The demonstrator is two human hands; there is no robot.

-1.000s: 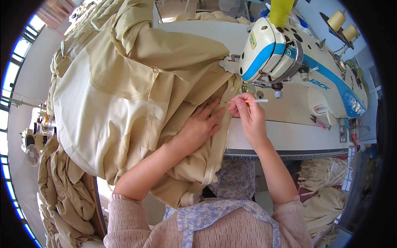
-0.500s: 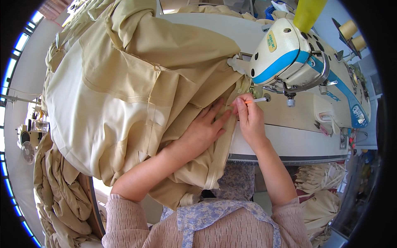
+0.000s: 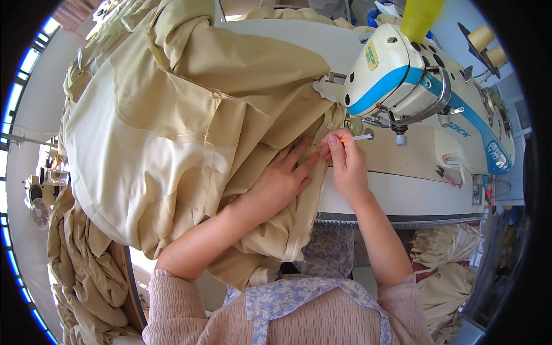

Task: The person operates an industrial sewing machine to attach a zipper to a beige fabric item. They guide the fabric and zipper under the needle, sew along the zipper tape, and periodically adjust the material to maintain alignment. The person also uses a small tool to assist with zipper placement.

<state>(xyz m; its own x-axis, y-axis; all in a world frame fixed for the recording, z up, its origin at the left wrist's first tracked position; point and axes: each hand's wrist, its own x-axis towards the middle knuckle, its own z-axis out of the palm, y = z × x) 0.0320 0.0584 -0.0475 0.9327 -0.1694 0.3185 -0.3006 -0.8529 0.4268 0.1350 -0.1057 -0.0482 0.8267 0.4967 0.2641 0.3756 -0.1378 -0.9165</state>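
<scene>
A large beige garment (image 3: 253,60) with a paler, shiny lining (image 3: 95,161) is heaped over the table, its seams turned outward. Along its right edge runs a zipper (image 3: 303,227). My left hand (image 3: 284,177) lies flat on the cloth beside this edge, its fingers spread. Just to its right, my right hand (image 3: 347,164) pinches a slim orange and white pen (image 3: 360,137). The pen's writing end is hidden by my fingers, which are close against the fabric near the zipper.
Ahead on the right stands a white and blue sewing machine (image 3: 379,83), with a yellow-green object (image 3: 421,20) on top. Thread cones (image 3: 482,38) are farther back. More beige cloth hangs at the left (image 3: 86,270) and lies below the table's right side (image 3: 445,287).
The view has shifted slightly, so the sewing machine appears a little farther left. My hands and the pen stay nearly in the same place on the garment.
</scene>
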